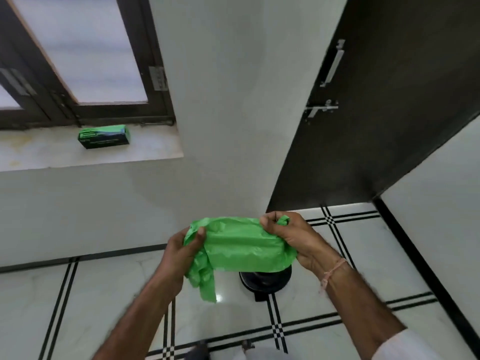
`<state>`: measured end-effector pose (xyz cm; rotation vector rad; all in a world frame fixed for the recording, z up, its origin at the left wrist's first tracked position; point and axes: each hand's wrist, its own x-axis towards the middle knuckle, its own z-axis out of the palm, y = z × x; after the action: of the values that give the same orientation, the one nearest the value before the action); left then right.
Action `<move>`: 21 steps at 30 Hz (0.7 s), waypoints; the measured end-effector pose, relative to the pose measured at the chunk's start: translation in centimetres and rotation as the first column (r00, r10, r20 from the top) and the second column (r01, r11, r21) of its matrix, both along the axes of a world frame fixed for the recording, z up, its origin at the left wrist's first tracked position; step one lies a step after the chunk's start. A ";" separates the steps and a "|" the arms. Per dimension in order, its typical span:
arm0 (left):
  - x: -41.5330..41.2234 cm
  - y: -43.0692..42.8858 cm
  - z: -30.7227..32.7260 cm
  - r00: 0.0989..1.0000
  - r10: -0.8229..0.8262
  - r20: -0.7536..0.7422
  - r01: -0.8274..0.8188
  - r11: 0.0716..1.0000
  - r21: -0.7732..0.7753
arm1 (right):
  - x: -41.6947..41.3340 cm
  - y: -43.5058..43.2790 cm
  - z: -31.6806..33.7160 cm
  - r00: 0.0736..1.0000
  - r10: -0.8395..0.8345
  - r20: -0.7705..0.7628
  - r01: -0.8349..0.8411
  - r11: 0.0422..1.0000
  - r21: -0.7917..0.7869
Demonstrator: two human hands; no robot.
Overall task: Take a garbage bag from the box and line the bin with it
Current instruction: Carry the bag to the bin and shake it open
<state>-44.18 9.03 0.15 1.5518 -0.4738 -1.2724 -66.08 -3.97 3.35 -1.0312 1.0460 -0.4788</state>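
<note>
Green garbage bag (239, 248) hangs bunched above the black bin (265, 279) on the floor (104, 294). The left hand (179, 253) pinches one end, the right hand (293, 237) pinches the other. It looks light, soft and slippery, so grab its open edge with both hands.

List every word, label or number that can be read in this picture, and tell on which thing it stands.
Box on the window sill: printed lines on its green top and dark front, all too blurred to read.
Garbage bag: no print visible.
No other text in view.
</note>
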 end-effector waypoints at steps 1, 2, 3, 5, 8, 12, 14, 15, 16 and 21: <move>-1.3 0.4 0.0 0.998 -0.037 0.046 0.036 0.999 0.020 | -0.9 0.5 0.2 1.000 -0.020 0.016 0.020 1.000 0.000; -2.5 0.8 0.1 0.992 -0.084 0.100 0.081 0.996 0.033 | -1.6 1.1 0.1 0.999 -0.032 0.029 0.032 0.999 -0.008; -3.3 0.9 0.3 0.979 -0.145 0.144 0.142 0.989 0.028 | -1.5 1.5 0.2 0.999 -0.029 0.038 0.029 0.999 -0.016; -6.4 0.8 1.2 0.926 -0.318 0.203 0.321 0.947 0.022 | -2.4 2.9 0.3 0.998 -0.032 0.059 0.033 0.999 -0.022; -10.0 0.6 2.1 0.875 -0.475 0.092 0.479 0.877 -0.036 | -3.4 4.5 0.5 0.994 -0.030 0.100 0.028 0.999 0.025; -12.5 2.4 1.2 0.936 -0.304 -0.180 0.276 0.947 -0.164 | -6.4 6.2 1.1 0.988 -0.060 0.141 0.048 0.995 0.091; -13.1 3.1 0.9 0.950 -0.201 -0.237 0.162 0.971 -0.174 | -8.5 6.9 1.0 0.987 -0.067 0.147 0.050 0.992 0.117; -13.4 3.3 0.7 0.952 -0.171 -0.253 0.128 0.976 -0.179 | -9.5 7.1 0.7 0.989 -0.074 0.129 0.059 0.991 0.118; -13.7 3.4 0.6 0.953 -0.145 -0.268 0.100 0.979 -0.175 | -10.3 7.2 0.5 0.991 -0.092 0.102 0.081 0.991 0.106; -15.7 4.0 0.9 0.965 -0.075 -0.253 0.047 0.992 -0.114 | -12.4 6.6 -0.3 0.983 -0.167 0.072 0.161 0.983 0.090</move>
<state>-59.87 13.05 1.01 1.2695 -0.4178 -1.4490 -78.47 2.63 3.01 -0.8483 1.0758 -0.6000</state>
